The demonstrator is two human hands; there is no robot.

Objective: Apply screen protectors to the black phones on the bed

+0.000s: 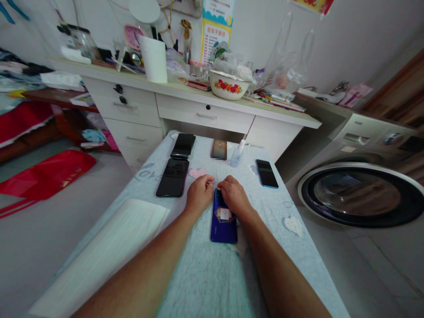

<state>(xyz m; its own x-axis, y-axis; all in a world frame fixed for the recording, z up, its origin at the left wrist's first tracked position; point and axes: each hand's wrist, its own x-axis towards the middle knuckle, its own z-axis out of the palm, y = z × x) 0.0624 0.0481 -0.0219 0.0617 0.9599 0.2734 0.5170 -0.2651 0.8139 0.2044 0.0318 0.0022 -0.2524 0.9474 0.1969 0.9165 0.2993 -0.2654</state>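
Note:
A blue phone point(222, 230) lies back up on the cloth-covered table, a pale square and a printed patch on its back. My right hand point(233, 194) is closed over its top end, fingertips bent down near the camera area. Something small and orange shows at those fingertips, too small to name. Just left of the phone's top end, my left hand point(200, 191) rests with fingers curled together; whatever they may hold is hidden. A dark phone point(172, 177) lies screen up beyond my left hand, with another black phone point(183, 145) behind it.
A clear spray bottle point(236, 155) and a small blurred brown item point(219, 149) stand farther back. Another phone point(266, 173) lies at the right. A folded whitish cloth point(109, 251) covers the left front. A washing machine point(334, 128) flanks the right side; a white desk point(185, 104) stands behind.

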